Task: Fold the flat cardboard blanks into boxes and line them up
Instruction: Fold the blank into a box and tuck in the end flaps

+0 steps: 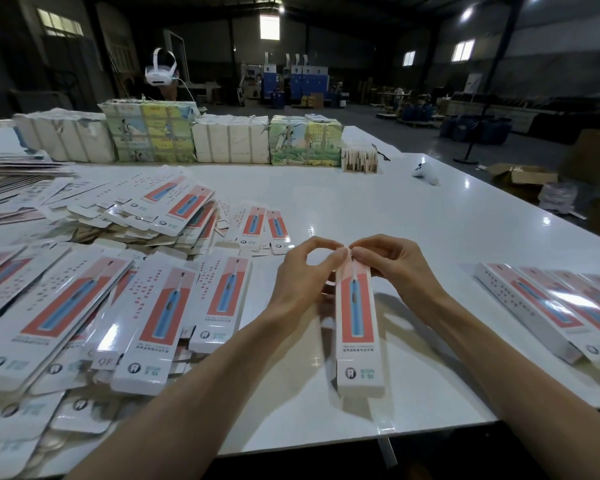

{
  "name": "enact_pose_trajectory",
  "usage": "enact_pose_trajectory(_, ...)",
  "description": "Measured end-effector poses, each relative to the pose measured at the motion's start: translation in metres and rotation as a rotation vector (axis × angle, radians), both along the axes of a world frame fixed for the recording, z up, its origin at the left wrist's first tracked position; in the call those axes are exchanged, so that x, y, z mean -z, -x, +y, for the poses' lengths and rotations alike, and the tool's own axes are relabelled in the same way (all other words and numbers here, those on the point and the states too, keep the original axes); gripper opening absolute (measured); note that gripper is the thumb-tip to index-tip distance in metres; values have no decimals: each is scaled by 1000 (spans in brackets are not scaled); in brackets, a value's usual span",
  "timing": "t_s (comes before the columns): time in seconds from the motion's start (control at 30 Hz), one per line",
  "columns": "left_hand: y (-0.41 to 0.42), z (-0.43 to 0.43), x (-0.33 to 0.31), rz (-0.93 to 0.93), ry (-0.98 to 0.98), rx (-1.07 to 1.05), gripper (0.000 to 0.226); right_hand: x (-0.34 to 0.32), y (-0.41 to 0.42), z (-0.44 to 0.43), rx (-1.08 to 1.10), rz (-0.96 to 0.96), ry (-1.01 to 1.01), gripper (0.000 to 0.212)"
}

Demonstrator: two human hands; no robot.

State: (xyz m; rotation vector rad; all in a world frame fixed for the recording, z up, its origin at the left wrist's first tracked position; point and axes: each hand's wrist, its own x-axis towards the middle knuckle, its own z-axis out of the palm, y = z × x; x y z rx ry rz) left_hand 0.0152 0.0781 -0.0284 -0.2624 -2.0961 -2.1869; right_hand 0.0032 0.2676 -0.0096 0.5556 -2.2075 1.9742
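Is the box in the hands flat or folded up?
Folded up: the box shows a top and a side; left hand and right hand pinch its far end.

One box (359, 327) is recorded at centre. At least four finished boxes (534, 313) are counted in the row at right. Four large wrapped bundles (231, 138) are noted. Flat blanks (160, 317) are too many to count.

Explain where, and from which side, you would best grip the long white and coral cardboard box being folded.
Across its two long side walls near mid-length, probably from above: the long white and coral cardboard box points away from the person and looks narrow. The left hand and right hand pinch its far end, leaving the middle free.
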Motion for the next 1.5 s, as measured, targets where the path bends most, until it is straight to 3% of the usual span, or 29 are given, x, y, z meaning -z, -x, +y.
enact_pose_trajectory(0.3, -2, 2, -3, -65, -54, 21, 21, 2, -1, -4, 60, -33, 28, 29)
enact_pose_trajectory(0.67, -4, 3, -3, -100, -51, 27, 20, 9, 0, -2, 54, -27, -20, 25)
enact_pose_trajectory(0.8, -3, 3, -2, -121, -127, -26, 20, 1, -1, -6, 229, 14, -296, 31)
enact_pose_trajectory(0.87, 0, 0, -2, -126, -179, -43, 19, -6, -13, -8, 249, 32, -485, 50)
enact_pose_trajectory(0.97, 1, -3, -2, -136, -225, -25, 16, -2, -39, -14, 250, 209, -913, 79)
enact_pose_trajectory(1.03, 0, -1, -3, -141, -222, 16, 16, 3, -51, -15, 274, 295, -1069, 73)
enact_pose_trajectory(1.13, -2, 1, -2, -98, -115, -17, 26, -1, -61, -1, 341, 195, -1015, 54)
enact_pose_trajectory(1.27, -2, -1, 4, 37, 246, -17, 17, -10, -66, 46, 540, 117, -1003, 56)
enact_pose_trajectory(1.37, -3, -1, 7, 76, 538, 39, 20, -7, -66, 87, 680, 29, -1171, 44)
enact_pose_trajectory(1.5, -6, 3, 11, 102, 658, 35, 24, 5, -67, 124, 778, -2, -1375, 36)
